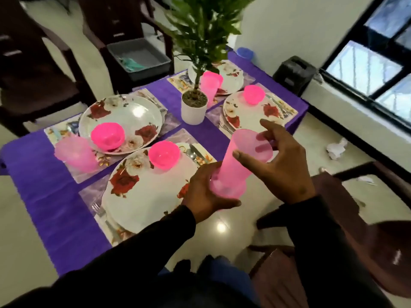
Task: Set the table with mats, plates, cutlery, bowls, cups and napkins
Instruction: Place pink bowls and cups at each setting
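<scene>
Both arms in dark sleeves reach fwd over the bench's (44,196) near right corner. Left hand (208,194) curls round the base of stacked pink cups (241,162), see-through, tilted, rim pointing away, held in the air just beside the nearest plate (142,196). Right hand (282,165) spread wide, fingers at the rim, thumb on the cup wall. Beyond: pink bowl (164,154) on that plate, lone cup (75,153) at left, potted plant (194,107) mid-bench.
</scene>
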Available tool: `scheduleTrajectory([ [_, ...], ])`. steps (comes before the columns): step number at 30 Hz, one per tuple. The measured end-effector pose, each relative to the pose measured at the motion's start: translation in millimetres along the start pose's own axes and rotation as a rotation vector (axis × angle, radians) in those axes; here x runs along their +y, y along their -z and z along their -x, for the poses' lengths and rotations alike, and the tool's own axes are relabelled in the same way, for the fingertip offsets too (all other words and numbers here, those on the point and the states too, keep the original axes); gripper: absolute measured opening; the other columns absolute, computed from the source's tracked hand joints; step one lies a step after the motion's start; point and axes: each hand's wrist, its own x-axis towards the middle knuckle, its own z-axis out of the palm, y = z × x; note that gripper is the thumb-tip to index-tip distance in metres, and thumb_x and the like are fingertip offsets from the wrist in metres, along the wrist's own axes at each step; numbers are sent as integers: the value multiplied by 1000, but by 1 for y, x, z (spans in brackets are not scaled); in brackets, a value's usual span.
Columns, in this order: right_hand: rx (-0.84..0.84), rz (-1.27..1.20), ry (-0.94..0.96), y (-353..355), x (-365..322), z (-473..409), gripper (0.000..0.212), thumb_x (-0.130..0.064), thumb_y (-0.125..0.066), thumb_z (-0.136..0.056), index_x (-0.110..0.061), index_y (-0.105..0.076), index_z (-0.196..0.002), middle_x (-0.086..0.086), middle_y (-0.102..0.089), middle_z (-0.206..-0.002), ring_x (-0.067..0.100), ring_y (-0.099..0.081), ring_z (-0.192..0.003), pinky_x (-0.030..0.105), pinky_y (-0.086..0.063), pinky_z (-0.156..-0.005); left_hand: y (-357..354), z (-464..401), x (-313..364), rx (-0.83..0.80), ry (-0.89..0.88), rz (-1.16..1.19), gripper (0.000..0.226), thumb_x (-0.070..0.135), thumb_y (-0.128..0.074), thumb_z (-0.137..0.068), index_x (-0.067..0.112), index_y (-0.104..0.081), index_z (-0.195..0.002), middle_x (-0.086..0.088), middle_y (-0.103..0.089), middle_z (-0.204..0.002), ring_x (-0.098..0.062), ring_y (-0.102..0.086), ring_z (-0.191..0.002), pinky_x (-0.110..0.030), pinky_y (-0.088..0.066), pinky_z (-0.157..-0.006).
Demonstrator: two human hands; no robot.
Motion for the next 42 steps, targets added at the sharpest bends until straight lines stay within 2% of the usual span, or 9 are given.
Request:
scheduleTrajectory([
  [3, -99, -37, 35, -20, 0, -38, 88, -62, -78, -67, -20, -51, -140, -5, -63, -114, -6, -60, -88, 4, -44, -69, 9, -14, -11, 95, 77, 59, 87, 41, -99, -45, 40, -58, -122, 18, -60, -119, -6, -58, -109, -34, -56, -88],
  [6, -156, -119, 54, -41, 3, -79, 85, -64, -76, -65, -21, -55, -136, -8, -64, -108, -19, -57, -84, 4, -45, -67, 14, -29, -21, 161, 162, 87, 88, 37, -100, -46, 37, -56, -122, 18, -61, -117, -4, -59, -108, -23, -54, -85],
  [8, -175, -182, 74, -55, 7, -107, 79, -61, -78, -66, -22, -58, -131, -7, -66, -106, -13, -60, -85, 10, -50, -70, 17, -42, -25, 201, 194, 64, 85, 36, -100, -49, 37, -53, -119, 20, -59, -115, 1, -58, -105, -11, -48, -78],
  [11, -230, -298, 94, -76, 16, -148, 60, -54, -83, -70, -33, -59, -121, -9, -66, -109, 2, -62, -96, 18, -51, -77, 15, -66, -22, 287, 234, 64, 88, 38, -99, -48, 35, -53, -122, 19, -61, -114, 3, -59, -102, -16, -51, -82],
  [13, -258, -331, 120, -92, 26, -173, 61, -57, -79, -69, -36, -58, -123, -7, -64, -113, 8, -61, -99, 23, -50, -80, 11, -82, -20, 326, 257, 69, 92, 34, -99, -48, 33, -53, -128, 18, -62, -116, 2, -60, -103, -20, -52, -85],
  [18, -436, -327, 237, -137, 56, -222, 75, -48, -76, -64, -16, -58, -129, 1, -56, -126, 17, -55, -112, 21, -43, -94, -5, -113, -18, 374, 285, 51, 92, 26, -99, -48, 38, -56, -128, 16, -63, -119, 1, -61, -107, -19, -51, -88],
  [22, -631, -247, 329, -175, 66, -238, 81, -36, -85, -68, -8, -52, -136, 9, -52, -136, 26, -50, -123, 34, -41, -104, -13, -123, -12, 483, 287, 8, 88, 28, -97, -47, 41, -57, -124, 20, -66, -118, 2, -60, -107, -11, -47, -82],
  [26, -771, -130, 394, -209, 70, -238, 86, -38, -85, -70, -13, -45, -143, 7, -48, -140, 25, -43, -130, 34, -36, -109, -20, -123, -10, 549, 337, 8, 87, 35, -95, -48, 42, -56, -125, 26, -63, -120, 5, -57, -111, -4, -44, -81],
  [42, -868, 9, 326, -245, 75, -226, 93, -35, -84, -74, -13, -35, -149, 10, -45, -146, 28, -42, -134, 34, -33, -108, -12, -121, -10, 549, 343, -1, 82, 30, -97, -57, 51, -48, -119, 34, -56, -120, 20, -48, -111, 0, -42, -80],
])
